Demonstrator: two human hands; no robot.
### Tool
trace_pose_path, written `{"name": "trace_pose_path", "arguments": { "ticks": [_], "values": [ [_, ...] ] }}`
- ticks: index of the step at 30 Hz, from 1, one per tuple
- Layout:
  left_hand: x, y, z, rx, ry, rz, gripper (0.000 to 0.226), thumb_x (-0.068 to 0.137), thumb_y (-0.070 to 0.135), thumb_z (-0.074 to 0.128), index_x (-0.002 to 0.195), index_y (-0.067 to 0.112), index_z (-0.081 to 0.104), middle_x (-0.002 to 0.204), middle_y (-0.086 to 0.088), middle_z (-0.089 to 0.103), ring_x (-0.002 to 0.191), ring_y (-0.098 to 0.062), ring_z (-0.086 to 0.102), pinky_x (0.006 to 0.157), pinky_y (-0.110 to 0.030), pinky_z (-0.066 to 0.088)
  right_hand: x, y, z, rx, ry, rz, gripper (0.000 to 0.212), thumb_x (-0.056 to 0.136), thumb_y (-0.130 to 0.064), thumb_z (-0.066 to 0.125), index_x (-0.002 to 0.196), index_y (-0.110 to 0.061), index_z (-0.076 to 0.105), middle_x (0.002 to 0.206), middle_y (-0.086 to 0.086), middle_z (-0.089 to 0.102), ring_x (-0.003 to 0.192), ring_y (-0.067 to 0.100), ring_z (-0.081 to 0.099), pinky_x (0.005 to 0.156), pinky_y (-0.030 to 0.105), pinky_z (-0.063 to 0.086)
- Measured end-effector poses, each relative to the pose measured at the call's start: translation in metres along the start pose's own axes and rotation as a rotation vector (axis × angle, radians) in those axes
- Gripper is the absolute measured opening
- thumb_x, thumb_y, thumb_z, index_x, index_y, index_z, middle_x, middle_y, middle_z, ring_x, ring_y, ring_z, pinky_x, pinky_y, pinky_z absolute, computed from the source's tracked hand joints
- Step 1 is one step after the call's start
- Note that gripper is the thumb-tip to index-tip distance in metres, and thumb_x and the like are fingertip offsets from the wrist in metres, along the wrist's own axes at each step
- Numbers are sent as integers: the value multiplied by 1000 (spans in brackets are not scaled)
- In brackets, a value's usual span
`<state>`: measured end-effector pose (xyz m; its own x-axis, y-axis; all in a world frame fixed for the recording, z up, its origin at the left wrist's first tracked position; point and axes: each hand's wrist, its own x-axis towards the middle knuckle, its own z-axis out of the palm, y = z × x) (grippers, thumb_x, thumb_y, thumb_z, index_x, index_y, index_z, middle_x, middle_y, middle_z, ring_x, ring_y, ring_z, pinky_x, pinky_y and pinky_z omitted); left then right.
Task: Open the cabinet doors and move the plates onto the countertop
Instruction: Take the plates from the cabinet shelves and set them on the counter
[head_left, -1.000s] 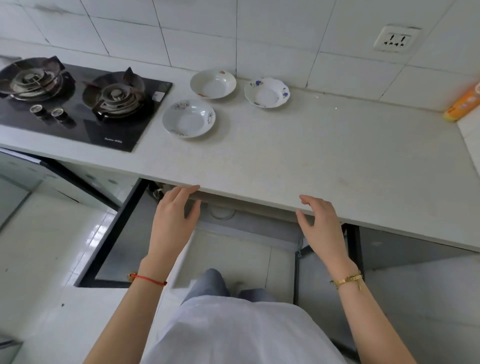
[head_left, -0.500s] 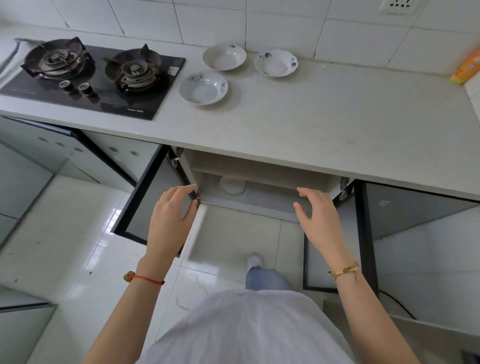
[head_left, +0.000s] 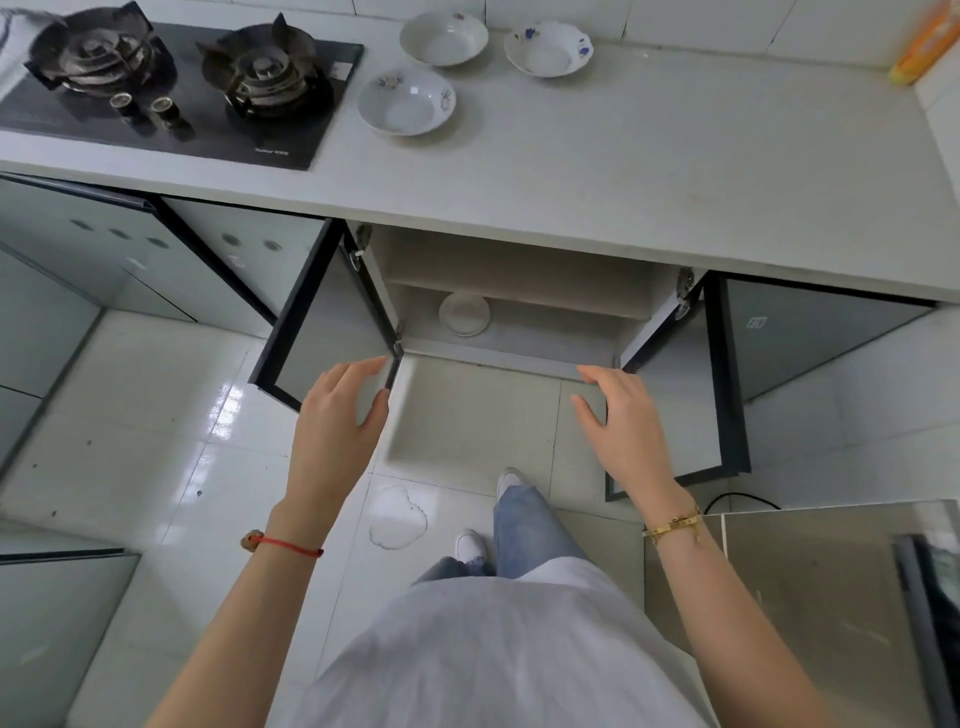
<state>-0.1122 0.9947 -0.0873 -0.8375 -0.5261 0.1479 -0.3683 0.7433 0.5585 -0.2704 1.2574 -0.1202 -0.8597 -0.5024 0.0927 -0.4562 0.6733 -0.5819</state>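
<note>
**Both cabinet doors open, one plate inside, three on the worktop**

Nearest the camera, the person's white top and blue trousers fill the bottom of the view, with white shoes on the glossy tiled floor (head_left: 156, 415). A small ring-shaped wet mark (head_left: 397, 517) lies on a tile just ahead of the shoes.

Both arms reach forward. The left hand (head_left: 337, 415), with a red cord at the wrist, has its grip open and empty, fingers loosely spread, fingertips close to the free edge of the left cabinet door (head_left: 322, 332); whether they touch it I cannot tell. The right hand (head_left: 623, 421), with a gold bracelet at the wrist, is likewise open and holds nothing, in front of the right cabinet door (head_left: 696, 395).

Both dark-framed doors stand swung outward, exposing the pale cabinet interior (head_left: 545, 332). On its lower shelf, towards the left, sits a single white plate (head_left: 464, 313).

Above, the white worktop (head_left: 623, 171) carries three more plates, grouped near the stove: one nearest the front (head_left: 406, 102), one behind it by the wall (head_left: 443, 38), and one with blue flowers to the right (head_left: 548, 48). The black two-burner gas stove (head_left: 171, 88) sits at the left, and an orange package (head_left: 922, 44) rests at the far right corner against the tiled wall.
</note>
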Motion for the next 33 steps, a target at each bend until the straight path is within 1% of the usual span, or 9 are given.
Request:
{"name": "trace_pose_path", "arguments": {
  "ticks": [3,4,7,11,15,21,25,29,33],
  "values": [
    [-2,-1,1,-4,-4,2,32,94,16,59,126,14,60,119,-1,65,102,-21,63,90,-33,53,-3,4,0,-7,-16,18,34,94,-20,58,126,-11,58,120,4,63,115,21,53,101,38,45],
    [-2,-1,2,-7,-1,2,32,94,16,59,126,15,61,118,-1,65,101,-21,63,89,-33,53,-3,6,0,-8,-18,25,34,94,-21,58,126,-11,58,121,3,62,116,20,53,101,37,45],
    [5,0,6,-2,21,-1,31,93,15,61,124,15,61,116,0,66,90,-24,64,86,-29,50,4,11,0,2,-26,27,33,94,-21,57,126,-12,57,121,2,62,116,19,52,101,36,45],
    [21,1,18,-4,18,-23,32,93,16,60,125,15,61,116,0,66,108,-18,61,93,-24,45,21,23,1,0,-50,41,34,94,-22,56,127,-13,57,121,1,61,116,18,52,101,34,44],
    [45,5,35,-4,26,-28,31,94,16,59,125,13,61,116,-2,66,109,-18,61,95,-22,41,46,40,4,3,-41,44,33,95,-22,57,127,-14,57,119,-1,62,115,17,52,101,30,42],
    [80,-7,71,15,4,-55,30,95,16,58,125,13,61,115,-3,66,106,-19,61,93,-22,41,96,65,31,-13,-71,57,32,95,-22,56,126,-14,57,117,0,63,114,18,53,99,36,46],
    [115,-36,117,29,-8,-73,31,94,16,58,125,13,60,115,-4,66,106,-20,61,92,-22,40,135,89,74,-4,-86,65,32,95,-22,57,126,-13,57,116,1,63,112,18,53,96,33,46],
    [155,-86,187,14,-9,-133,31,94,16,57,125,12,60,116,-5,66,108,-23,60,94,-28,42,177,123,143,-2,-104,92,33,95,-22,57,126,-12,57,117,3,64,114,19,54,97,32,46],
    [198,-154,272,36,-7,-147,32,93,19,57,125,14,60,114,-3,65,105,-21,58,88,-22,36,224,165,232,21,-99,94,33,94,-20,58,125,-9,58,117,6,65,115,22,55,97,31,44]
  ]
}}
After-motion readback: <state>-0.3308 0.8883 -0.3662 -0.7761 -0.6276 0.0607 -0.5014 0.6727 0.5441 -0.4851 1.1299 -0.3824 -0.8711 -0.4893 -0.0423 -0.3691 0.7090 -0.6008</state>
